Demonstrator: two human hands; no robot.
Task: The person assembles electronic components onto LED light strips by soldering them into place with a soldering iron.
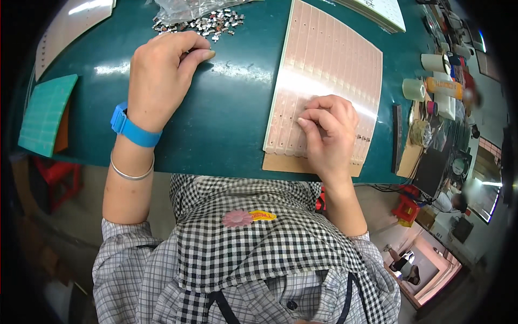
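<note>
My left hand (164, 73), with a blue wrist strap, is closed in a pinch just in front of a pile of small metal-and-dark electronic components (216, 22). Whatever sits between its fingertips is too small to make out. Over the lower part of a pale copper-coloured circuit board panel (324, 59), divided into long strips with small holes, rests my right hand (332, 132). Its thumb and fingers are drawn together, and anything in them is hidden. A few tiny components (362, 139) stand on the panel to the right of this hand. Brown board (288, 162) shows under the panel's near edge.
A clear plastic bag (189, 8) lies behind the pile. Green boards (48, 116) stand at the left edge, with another panel (70, 29) behind them. White boards (380, 11) are stacked at the far right. Cups, a tape roll (414, 89) and an orange bottle (443, 87) crowd the right side.
</note>
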